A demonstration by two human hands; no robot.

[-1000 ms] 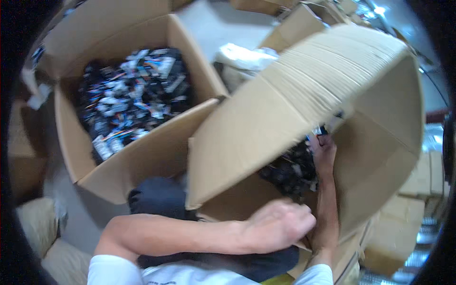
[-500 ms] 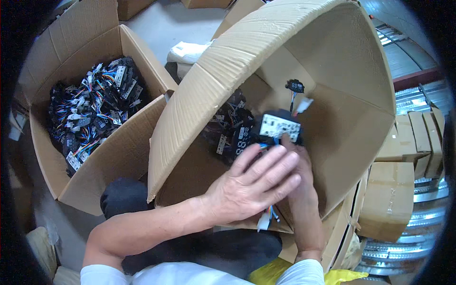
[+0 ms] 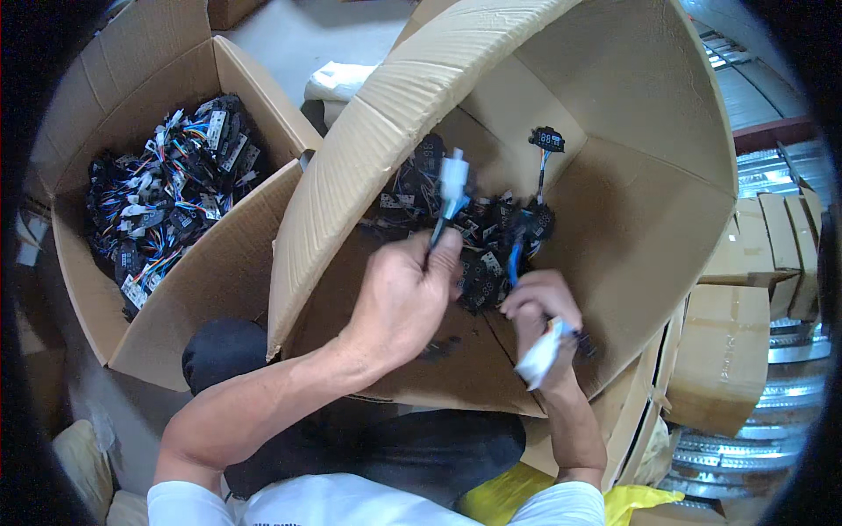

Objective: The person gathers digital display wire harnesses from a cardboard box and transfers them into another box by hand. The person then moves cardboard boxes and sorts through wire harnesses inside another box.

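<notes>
My left hand [image 3: 395, 302] is closed round a dark cable whose white plug [image 3: 453, 175] sticks up above the thumb, a little blurred. Pinched in my right hand [image 3: 548, 302] are wires, with a blue lead [image 3: 515, 261] running up from the fingers and a blurred white connector [image 3: 539, 358] hanging below. The blue lead reaches toward a dark display module [image 3: 535, 223], though I cannot see where it ends. Both hands are over a tilted cardboard box [image 3: 631, 210] with a pile of wired display boards [image 3: 482, 280] inside. One small display module [image 3: 546, 138] lies against its inner wall.
At the left stands another open carton [image 3: 210, 254], heaped with wired display boards [image 3: 171, 193]. A white bag [image 3: 339, 81] lies behind the boxes. Closed cartons [image 3: 719, 351] and metal sheeting [image 3: 750, 438] are at the right, with a yellow bag [image 3: 631, 504] near my right arm.
My hands have come apart; the left moved leftward with a plug upright in it. The white circuit board held up before is no longer seen there, and more of the pile shows.
</notes>
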